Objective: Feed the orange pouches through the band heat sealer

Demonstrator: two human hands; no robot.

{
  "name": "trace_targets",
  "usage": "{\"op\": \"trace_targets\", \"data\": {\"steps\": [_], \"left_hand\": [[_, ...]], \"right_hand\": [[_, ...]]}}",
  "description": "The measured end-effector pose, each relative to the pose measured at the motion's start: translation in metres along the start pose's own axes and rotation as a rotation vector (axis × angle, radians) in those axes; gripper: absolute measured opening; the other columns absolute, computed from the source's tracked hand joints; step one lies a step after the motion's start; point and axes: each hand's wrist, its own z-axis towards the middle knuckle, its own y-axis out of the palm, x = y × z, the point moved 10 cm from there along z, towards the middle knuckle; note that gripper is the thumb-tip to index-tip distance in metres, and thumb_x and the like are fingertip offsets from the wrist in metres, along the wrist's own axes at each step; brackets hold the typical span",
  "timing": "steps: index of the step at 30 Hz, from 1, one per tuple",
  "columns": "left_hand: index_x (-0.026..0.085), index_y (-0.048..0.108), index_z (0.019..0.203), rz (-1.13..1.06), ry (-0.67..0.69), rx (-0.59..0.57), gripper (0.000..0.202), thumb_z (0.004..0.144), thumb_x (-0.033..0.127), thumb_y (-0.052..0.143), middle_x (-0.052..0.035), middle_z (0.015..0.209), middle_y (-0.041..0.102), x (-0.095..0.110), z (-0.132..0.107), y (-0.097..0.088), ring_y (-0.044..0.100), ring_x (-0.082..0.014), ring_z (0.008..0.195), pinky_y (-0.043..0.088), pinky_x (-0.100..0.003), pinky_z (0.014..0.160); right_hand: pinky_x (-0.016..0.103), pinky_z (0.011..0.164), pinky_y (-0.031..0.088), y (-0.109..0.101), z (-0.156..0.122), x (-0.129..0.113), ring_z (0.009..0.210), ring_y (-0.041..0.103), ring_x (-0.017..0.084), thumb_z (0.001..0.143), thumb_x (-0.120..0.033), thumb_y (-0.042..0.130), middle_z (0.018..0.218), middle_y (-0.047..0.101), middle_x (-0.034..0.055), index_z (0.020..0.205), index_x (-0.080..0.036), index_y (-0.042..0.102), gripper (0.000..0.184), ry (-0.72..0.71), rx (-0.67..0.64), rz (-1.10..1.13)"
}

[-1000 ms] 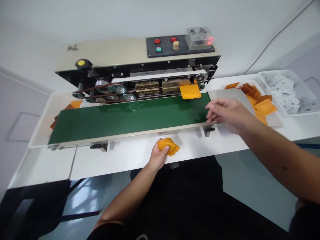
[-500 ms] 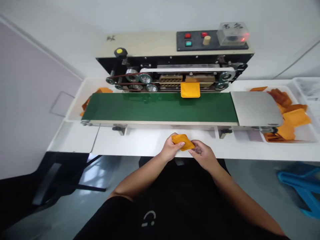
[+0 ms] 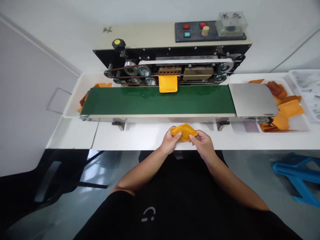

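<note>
An orange pouch is pinched between my two hands, just in front of the sealing machine's conveyor. My left hand grips its left side, thumb on top. On the right corner, my right hand closes with thumb and fingers. Beyond them, another orange pouch hangs at the middle of the band sealer, its top edge in the sealing bars and its lower part over the green conveyor belt.
A white bin with several orange pouches stands right, beside a metal plate. Another bin with pouches is behind the belt's left end. A bin of small white pieces sits far right. A blue stool stands lower right.
The pouch in the machine has travelled left along the sealing bars. My right hand has taken hold of the right corner of the held pouch, which now looks wider and flexed.
</note>
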Motion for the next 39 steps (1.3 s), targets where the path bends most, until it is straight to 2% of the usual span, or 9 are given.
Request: {"op": "trace_targets", "data": {"steps": [8,12,16,19,23,27,31,34,39], "left_hand": [[0.021,0.057,0.106,0.029,-0.037,-0.009,0.057,0.08,0.052,0.097,-0.0035,0.106,0.076,-0.001,0.0,-0.001,0.078,-0.0198,0.089,0.068,-0.03,0.069],[0.02,0.056,0.1,0.045,-0.012,0.001,0.053,0.081,0.047,0.098,-0.0037,0.105,0.077,-0.001,0.001,-0.003,0.078,-0.0191,0.086,0.067,-0.03,0.067],[0.02,0.056,0.096,0.05,-0.005,-0.014,0.05,0.08,0.041,0.099,-0.005,0.104,0.079,0.002,0.001,-0.002,0.079,-0.0196,0.087,0.067,-0.029,0.068],[0.019,0.057,0.094,0.048,-0.003,-0.02,0.051,0.079,0.04,0.1,-0.0044,0.102,0.077,0.006,0.001,0.0,0.078,-0.0186,0.086,0.068,-0.028,0.069],[0.02,0.057,0.095,0.04,-0.017,0.003,0.052,0.078,0.042,0.1,-0.0006,0.093,0.073,0.008,0.001,-0.003,0.076,-0.0169,0.08,0.068,-0.028,0.066],[0.02,0.057,0.095,0.026,-0.026,0.003,0.05,0.079,0.04,0.1,-0.0014,0.094,0.073,0.007,0.002,-0.005,0.075,-0.0162,0.077,0.068,-0.028,0.065],[0.02,0.058,0.094,0.012,-0.027,-0.013,0.048,0.08,0.039,0.099,-0.0026,0.093,0.073,0.005,0.004,-0.005,0.076,-0.0175,0.078,0.069,-0.029,0.065],[0.02,0.058,0.094,0.0,-0.029,-0.021,0.045,0.082,0.037,0.098,-0.0037,0.097,0.074,0.003,0.005,-0.006,0.077,-0.0176,0.079,0.069,-0.03,0.065],[0.02,0.058,0.096,-0.016,-0.025,-0.036,0.043,0.083,0.035,0.097,-0.004,0.101,0.076,0.003,0.005,-0.007,0.078,-0.0178,0.08,0.068,-0.03,0.065]], "right_hand": [[0.03,0.065,0.052,-0.008,0.002,-0.008,0.074,0.068,0.019,0.091,-0.05,0.079,0.083,0.073,0.0029,0.102,-0.022,0.069,0.031,-0.024,0.0,0.02],[0.031,0.069,0.049,-0.011,-0.001,-0.037,0.073,0.065,0.018,0.095,-0.041,0.069,0.092,0.075,0.0023,0.108,-0.024,0.072,0.021,-0.124,-0.074,-0.318],[0.031,0.062,0.034,-0.012,-0.006,-0.066,0.063,0.053,0.017,0.099,-0.035,0.061,0.071,0.065,-0.0002,0.085,-0.024,0.069,0.02,-0.205,-0.2,-0.681],[0.031,0.062,0.032,-0.026,-0.007,-0.089,0.063,0.054,0.017,0.099,-0.035,0.062,0.07,0.066,0.001,0.08,-0.024,0.069,0.023,-0.247,-0.219,-0.73],[0.03,0.061,0.037,-0.064,-0.005,-0.128,0.061,0.056,0.016,0.096,-0.039,0.071,0.069,0.068,0.0007,0.08,-0.024,0.074,0.022,-0.263,-0.171,-0.583],[0.027,0.055,0.043,-0.131,0.013,-0.165,0.057,0.057,0.015,0.09,-0.047,0.086,0.068,0.068,0.0012,0.076,-0.024,0.07,0.031,-0.186,0.072,-0.133],[0.023,0.054,0.047,-0.18,0.048,-0.182,0.058,0.062,0.012,0.098,-0.033,0.081,0.07,0.07,0.0018,0.081,-0.022,0.068,0.023,-0.172,0.273,0.214],[0.019,0.057,0.051,-0.192,0.08,-0.175,0.061,0.064,0.01,0.105,-0.018,0.068,0.069,0.07,0.0031,0.078,-0.02,0.068,0.027,-0.086,0.293,0.285],[0.014,0.05,0.05,-0.185,0.109,-0.167,0.054,0.062,0.009,0.106,-0.012,0.064,0.065,0.07,0.0039,0.074,-0.019,0.067,0.033,0.08,0.263,0.292]]}}
